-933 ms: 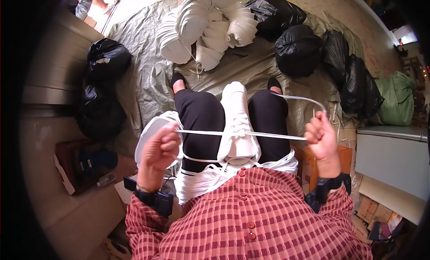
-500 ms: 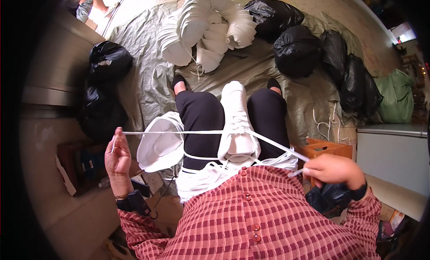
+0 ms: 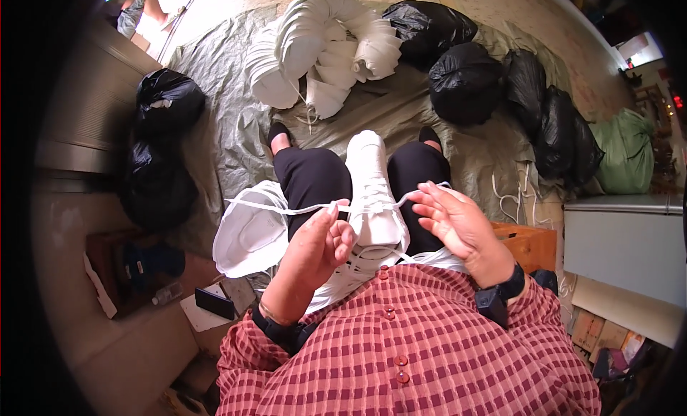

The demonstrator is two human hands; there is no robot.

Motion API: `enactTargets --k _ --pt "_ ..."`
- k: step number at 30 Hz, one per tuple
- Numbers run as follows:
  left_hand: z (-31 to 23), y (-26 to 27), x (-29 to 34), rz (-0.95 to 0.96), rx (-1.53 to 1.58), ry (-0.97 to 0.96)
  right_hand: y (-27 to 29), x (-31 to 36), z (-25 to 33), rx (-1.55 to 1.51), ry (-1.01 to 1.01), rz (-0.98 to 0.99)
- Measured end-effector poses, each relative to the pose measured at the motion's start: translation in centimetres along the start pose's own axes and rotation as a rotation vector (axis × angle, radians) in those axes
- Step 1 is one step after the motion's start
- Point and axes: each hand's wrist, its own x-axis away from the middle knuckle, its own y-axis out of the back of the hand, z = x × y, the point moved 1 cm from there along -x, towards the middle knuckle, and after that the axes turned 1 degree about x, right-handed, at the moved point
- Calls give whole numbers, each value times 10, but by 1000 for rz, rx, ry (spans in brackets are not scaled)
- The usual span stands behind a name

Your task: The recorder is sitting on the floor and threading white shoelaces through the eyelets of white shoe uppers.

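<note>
Left of the shoe (image 3: 373, 190), the left hand (image 3: 316, 243) is pinching lace (image 3: 304, 212). Right of it, the right hand's (image 3: 461, 230) fingers are hanging open.

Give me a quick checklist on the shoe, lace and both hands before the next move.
1. White shoe upper between the dark trouser legs, toe end pointing away: ok.
2. Left hand on the white lace: ok, thumb and finger appear to pinch it.
3. Right hand gripping the lace: cannot tell; the lace passes behind its fingertips.
4. Lace pulled taut: not ok; it curves slackly on both sides.
5. Left lace end clear of the white pieces beside the leg: cannot tell; it crosses in front of them, contact unclear.
</note>
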Motion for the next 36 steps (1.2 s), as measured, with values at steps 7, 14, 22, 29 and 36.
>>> enactTargets --k 7,14,22,29,36 --pt "11 -2 -3 -55 54 -133 -26 -4 -11 89 -57 23" --pt "6 -10 19 -78 -405 -272 -32 -5 -9 301 52 -65" --pt "8 -1 13 -174 -225 -207 -74 -26 -1 -201 234 452" --pt "-3 20 2 -270 -77 -277 -15 -54 49 3 434 499" --pt "-67 135 6 -550 159 -600 101 -29 80 -450 443 223"
